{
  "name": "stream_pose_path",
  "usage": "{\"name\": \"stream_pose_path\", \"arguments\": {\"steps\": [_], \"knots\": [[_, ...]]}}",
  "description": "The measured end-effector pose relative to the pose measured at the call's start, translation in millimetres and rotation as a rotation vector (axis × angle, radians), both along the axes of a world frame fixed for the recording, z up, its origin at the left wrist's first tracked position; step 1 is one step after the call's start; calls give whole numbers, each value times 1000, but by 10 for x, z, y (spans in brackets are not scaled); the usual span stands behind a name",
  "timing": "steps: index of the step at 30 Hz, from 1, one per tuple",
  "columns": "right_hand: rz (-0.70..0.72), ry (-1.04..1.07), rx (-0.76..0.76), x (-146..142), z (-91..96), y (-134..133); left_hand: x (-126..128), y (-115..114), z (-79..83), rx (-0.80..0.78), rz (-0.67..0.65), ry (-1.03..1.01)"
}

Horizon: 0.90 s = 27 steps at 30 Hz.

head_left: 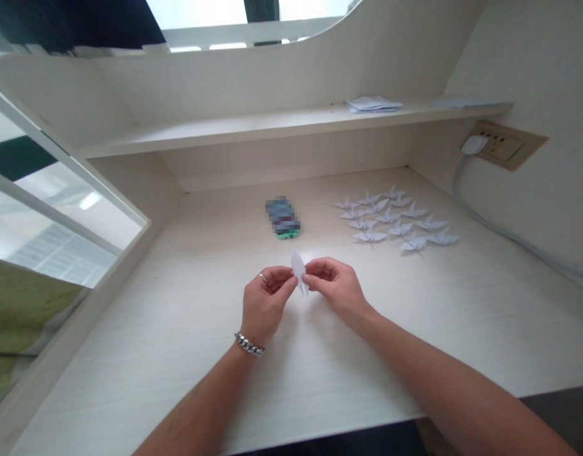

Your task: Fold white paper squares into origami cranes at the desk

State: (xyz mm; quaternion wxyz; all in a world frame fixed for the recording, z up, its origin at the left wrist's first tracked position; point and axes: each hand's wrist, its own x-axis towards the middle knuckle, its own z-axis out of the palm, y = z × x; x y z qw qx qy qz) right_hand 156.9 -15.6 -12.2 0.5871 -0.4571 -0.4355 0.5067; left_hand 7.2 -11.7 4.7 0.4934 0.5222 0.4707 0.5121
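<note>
Between my two hands is a small folded white paper (297,265), held upright just above the desk with narrow points hanging below it. My left hand (268,296) pinches its left side between thumb and fingers; a ring and a chain bracelet are on this hand and wrist. On the other side, my right hand (337,285) pinches the paper's right edge in the same way. Several finished white paper cranes (388,215) stand in rows on the desk, beyond my right hand. The fingertips hide part of the folds.
A blurred-out phone-like object with a green edge (283,218) lies behind my hands on the pale desk (187,354). Folded white paper (373,104) rests on the shelf (253,128). At right, a cable (504,233) runs from a wall socket (507,147). A mirror (58,209) stands left.
</note>
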Motion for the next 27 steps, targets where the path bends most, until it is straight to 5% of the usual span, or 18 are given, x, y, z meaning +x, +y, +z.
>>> {"name": "stream_pose_path", "arguments": {"steps": [27], "knots": [[156, 18, -9, 60, 51, 15, -37, 15, -14, 13, -52, -5]]}}
